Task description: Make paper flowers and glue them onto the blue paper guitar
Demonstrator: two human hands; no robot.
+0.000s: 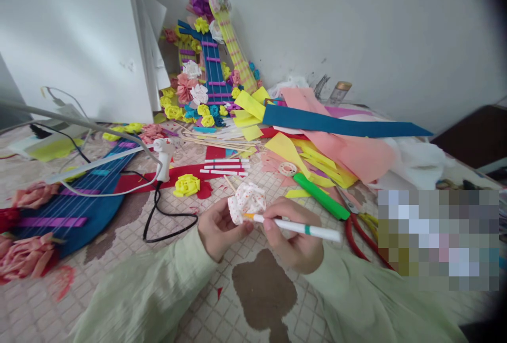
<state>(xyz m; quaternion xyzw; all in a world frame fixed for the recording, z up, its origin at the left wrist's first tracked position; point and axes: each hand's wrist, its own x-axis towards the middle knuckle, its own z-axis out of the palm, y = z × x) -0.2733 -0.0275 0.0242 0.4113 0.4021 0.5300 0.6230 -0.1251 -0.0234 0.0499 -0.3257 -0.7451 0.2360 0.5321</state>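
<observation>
A white paper flower [250, 198] covered in small coloured dots is pinched in my left hand [222, 228], near the middle of the view. A thin wooden stick [229, 182] shows just behind it. My right hand [295, 234] grips a white marker [307, 228] with a green band, and its orange tip touches or nearly touches the lower petals. Left of the flower sits a yellow paper flower [186, 185], with several white markers [225, 167] lying on a red strip behind.
Blue paper guitar [93, 195] with flowers at left; white glue gun [161, 160] with looped black cord beside it. Red-handled scissors [352, 226], a green cutter [320, 196] and coloured paper strips [344, 123] lie right. Decorated guitars [216, 65] lean against the wall.
</observation>
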